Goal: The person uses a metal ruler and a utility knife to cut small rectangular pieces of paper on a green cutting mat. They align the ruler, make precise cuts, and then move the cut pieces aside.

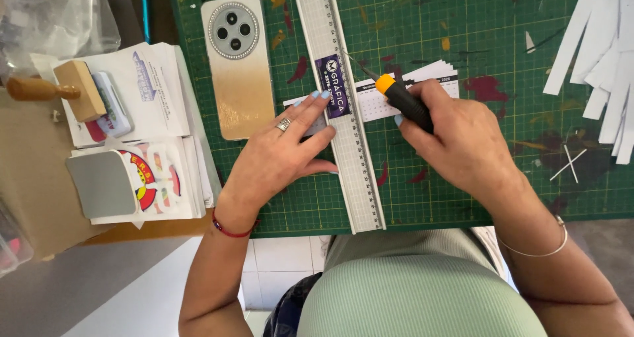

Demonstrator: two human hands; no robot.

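Observation:
A long metal ruler (pixel 350 178) lies up and down across a stack of small white printed calendar sheets (pixel 429 76) on a green cutting mat (pixel 462 178). My left hand (pixel 277 152) presses flat on the ruler and the sheets' left end, fingers spread. My right hand (pixel 456 139) grips a craft knife (pixel 399 96) with a black handle and orange collar. Its blade tip rests against the ruler's right edge just above the sheets.
A gold phone (pixel 236 66) lies face down left of the ruler. Stacks of printed cards (pixel 152 172), a grey pad (pixel 100 184) and a wooden-handled stamp (pixel 59 89) sit at the left. Cut white paper strips (pixel 604 46) pile at the mat's right edge.

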